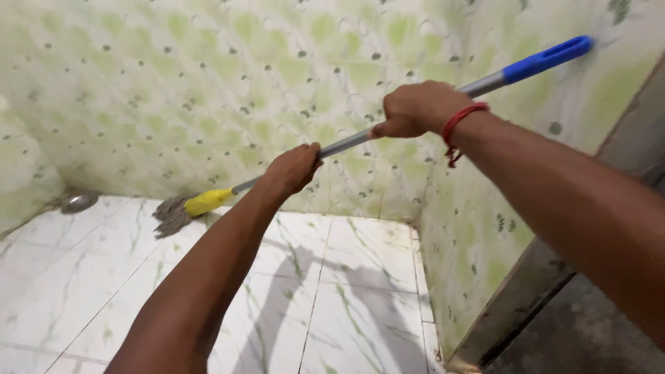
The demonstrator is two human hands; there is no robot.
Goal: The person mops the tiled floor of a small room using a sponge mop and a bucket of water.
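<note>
We grip one mop (pixel 208 201) with two hands: left hand (pixel 292 168) clamped mid-shaft, right hand (pixel 415 109) clamped higher; its head rests on the floor (pixel 360 312) ahead.

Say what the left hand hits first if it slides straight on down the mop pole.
Probably the yellow socket above the grey mop head; the bare pole between it and the left hand looks free.

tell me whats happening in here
A person grips a mop by its metal pole with both hands: the left hand lower down, the right hand nearer the blue end grip. The mop head rests on the white marbled floor tiles by the green-patterned wall, near a metal floor drain.
</note>
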